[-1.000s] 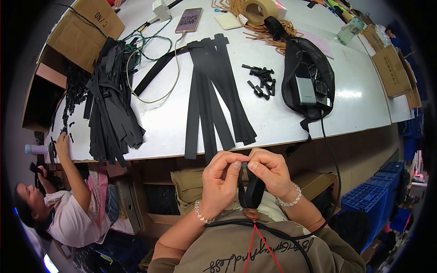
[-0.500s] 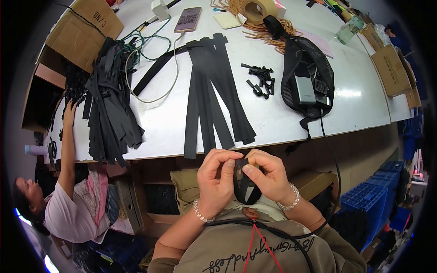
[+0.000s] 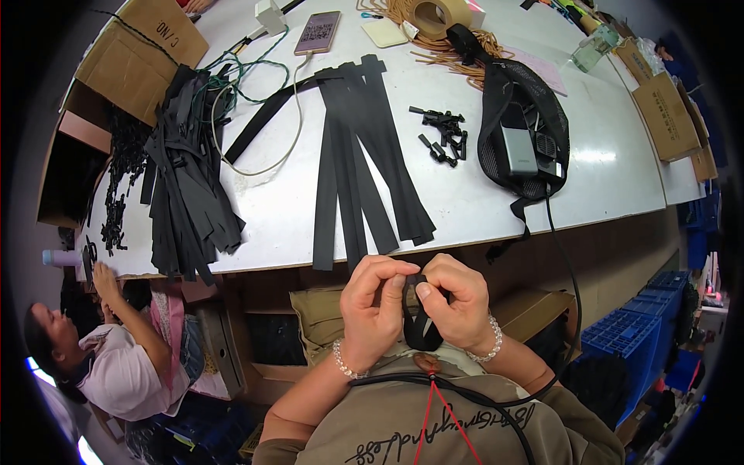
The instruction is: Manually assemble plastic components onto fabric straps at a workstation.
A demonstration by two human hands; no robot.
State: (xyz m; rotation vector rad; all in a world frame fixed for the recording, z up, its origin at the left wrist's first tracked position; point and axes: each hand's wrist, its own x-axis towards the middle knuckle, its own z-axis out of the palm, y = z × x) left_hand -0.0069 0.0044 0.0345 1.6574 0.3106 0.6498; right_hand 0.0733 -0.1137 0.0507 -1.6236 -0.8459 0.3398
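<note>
Just off the table's near edge, my left hand (image 3: 370,304) and my right hand (image 3: 457,298) pinch the upper part of a black fabric strap (image 3: 422,333). It hangs in a loop below my fingertips. Thumbs and bent index fingers almost meet, and they hide the strap's ends. Beyond my hands, a bundle of long flat black straps (image 3: 353,163) fans out on the white table (image 3: 620,194). Small black plastic pieces (image 3: 446,136) lie in a heap to its right.
At left are a thick pile of black straps (image 3: 190,178), a cardboard box (image 3: 139,58) and small black parts (image 3: 116,217). A co-worker (image 3: 124,364) sits there. A phone (image 3: 318,33) with a cable, a tape roll (image 3: 442,17) and a black mesh bag (image 3: 527,124) lie farther back.
My fingertips have drawn closer together, and the strap loop has turned and narrowed a little. The co-worker's hand has come back from the small black parts to the table's near edge.
</note>
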